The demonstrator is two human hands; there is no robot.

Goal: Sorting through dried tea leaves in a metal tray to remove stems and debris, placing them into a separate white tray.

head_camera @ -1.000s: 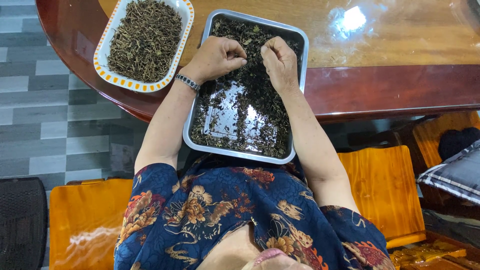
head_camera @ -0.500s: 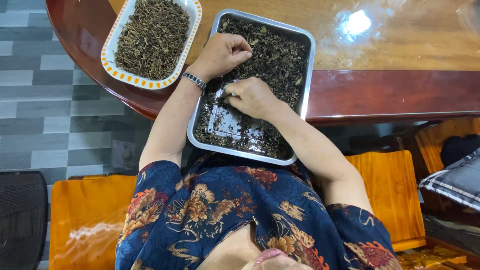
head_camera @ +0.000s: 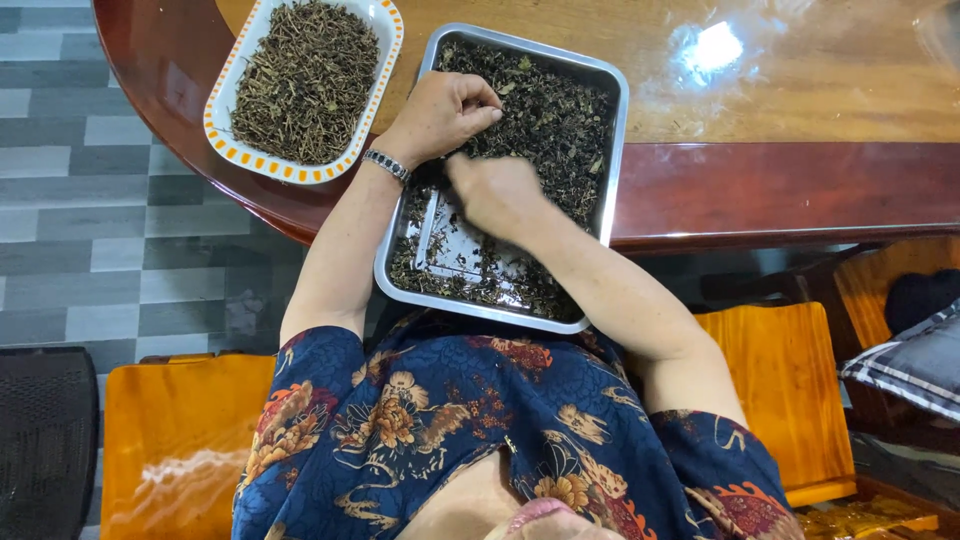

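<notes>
The head view looks straight down on a big, shiny, reddish-brown wooden table (head_camera: pixel 800 190) with a rounded edge, and a grey tiled floor (head_camera: pixel 100 220) shows beside it. Two orange wooden chairs (head_camera: pixel 180 450) stand close to the table, and the person sits between them in a dark blue top with brown and orange flowers (head_camera: pixel 480 430). On the right chair lies a grey striped cushion (head_camera: pixel 910 365). A black mesh seat (head_camera: pixel 40 440) shows in the bottom left corner. A shiny, square-cornered metal tray (head_camera: pixel 617 130) sits partly on the table, and its near end sticks out over the table edge toward the person. Dark dried leaves (head_camera: pixel 555 110) fill the far part of the tray, and the near part is mostly bare metal with only a few bits on it. Just beside the tray, to the left, is a white oval dish with an orange dotted rim (head_camera: pixel 225 140). It is heaped with brown dried stems (head_camera: pixel 305 80). The two containers are near each other but do not touch. The left hand (head_camera: pixel 440 115) rests in the far left part of the tray, with the fingers curled in and pinching some leaves. A silver bracelet (head_camera: pixel 386 164) goes round that wrist. The right hand (head_camera: pixel 500 195) is over the middle of the tray, just below the left hand. It is blurry, so I cannot tell if it is gripping anything.
</notes>
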